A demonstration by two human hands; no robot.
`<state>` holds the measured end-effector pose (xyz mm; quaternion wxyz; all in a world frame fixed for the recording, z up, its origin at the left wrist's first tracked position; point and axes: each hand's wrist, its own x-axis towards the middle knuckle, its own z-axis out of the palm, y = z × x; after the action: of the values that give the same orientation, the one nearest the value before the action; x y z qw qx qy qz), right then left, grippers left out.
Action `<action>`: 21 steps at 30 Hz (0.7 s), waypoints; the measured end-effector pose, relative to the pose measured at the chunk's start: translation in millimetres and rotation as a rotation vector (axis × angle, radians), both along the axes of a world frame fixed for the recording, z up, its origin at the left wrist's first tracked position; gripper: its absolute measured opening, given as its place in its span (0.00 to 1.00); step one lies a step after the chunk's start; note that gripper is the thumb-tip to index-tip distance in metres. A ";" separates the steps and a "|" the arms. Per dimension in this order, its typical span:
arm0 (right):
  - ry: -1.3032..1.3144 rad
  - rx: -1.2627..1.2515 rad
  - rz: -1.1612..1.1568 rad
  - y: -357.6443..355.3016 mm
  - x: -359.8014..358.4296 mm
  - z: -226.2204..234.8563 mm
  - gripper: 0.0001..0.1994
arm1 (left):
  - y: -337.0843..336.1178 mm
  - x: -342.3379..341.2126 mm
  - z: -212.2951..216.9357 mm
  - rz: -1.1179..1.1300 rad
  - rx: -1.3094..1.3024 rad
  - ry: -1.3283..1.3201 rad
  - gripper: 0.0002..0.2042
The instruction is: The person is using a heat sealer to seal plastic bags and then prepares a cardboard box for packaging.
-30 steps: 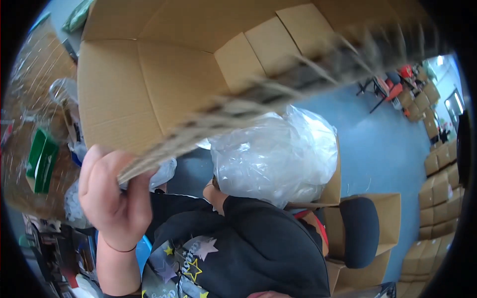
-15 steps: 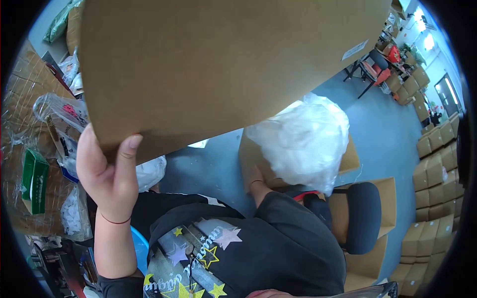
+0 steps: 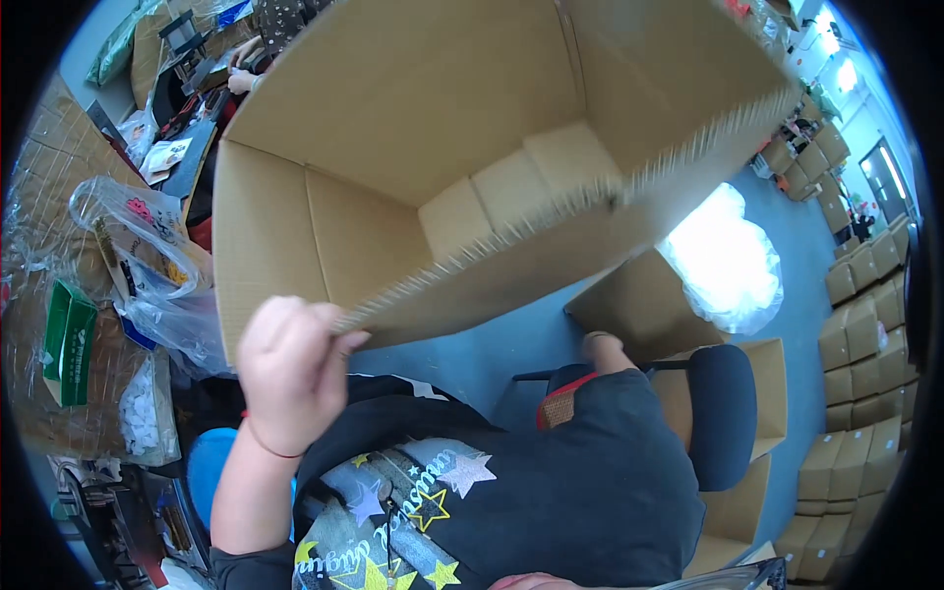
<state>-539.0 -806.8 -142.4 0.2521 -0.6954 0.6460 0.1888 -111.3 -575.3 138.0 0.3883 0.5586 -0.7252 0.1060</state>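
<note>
My left hand (image 3: 293, 364) is closed on the near left rim of a large, open cardboard box (image 3: 393, 128). The box is raised in front of me and tilted, so its bare inside walls and bottom flaps show. Its cut rim looks jagged, smeared by motion. Lower right, my right forearm (image 3: 612, 356) reaches to a second brown cardboard box (image 3: 644, 305); the fingers of that hand are hidden. A bulging clear plastic bag (image 3: 730, 265), brightly lit white, rests against the far side of this second box.
Another person's hand (image 3: 242, 81) works at a cluttered table at upper left. A dark chair (image 3: 723, 418) stands at my right, beside open cartons (image 3: 762, 393). Stacked cartons (image 3: 855, 393) line the right side. Plastic bags (image 3: 162, 265) and a green box (image 3: 71, 344) lie left.
The large box has turned from its flat outer side to show its inside. My right arm, the second box and the plastic bag have shifted right. The person at the table has come into view.
</note>
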 end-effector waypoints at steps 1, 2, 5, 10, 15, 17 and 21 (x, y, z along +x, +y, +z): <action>0.002 0.027 0.043 19.0 23.1 0.4 0.21 | -4.9 -6.9 -11.3 -0.040 0.024 -0.018 0.10; 0.003 0.057 0.104 46.3 50.3 -2.9 0.21 | -6.6 -16.0 -21.2 -0.053 0.052 -0.020 0.09; 0.012 0.157 0.274 108.1 140.1 0.1 0.20 | -12.0 -42.8 -76.2 -0.105 0.240 -0.074 0.09; 0.010 0.328 0.711 163.2 244.6 24.0 0.20 | 20.8 -49.2 -138.1 -0.338 0.560 0.110 0.28; 0.137 0.288 1.300 164.6 251.3 32.9 0.16 | 91.1 27.5 -127.6 -0.143 0.804 0.171 0.13; 0.159 0.281 1.489 153.1 263.4 40.1 0.15 | 140.5 53.1 -141.8 0.059 0.691 0.334 0.12; -0.090 0.075 1.637 152.9 328.1 74.1 0.11 | 258.5 81.5 -184.1 0.690 0.463 0.557 0.10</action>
<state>-210.8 -654.0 -68.3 0.0834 -0.9446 -0.0832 0.3064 -29.8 -316.8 -46.1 0.3752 0.8445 -0.3716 -0.0888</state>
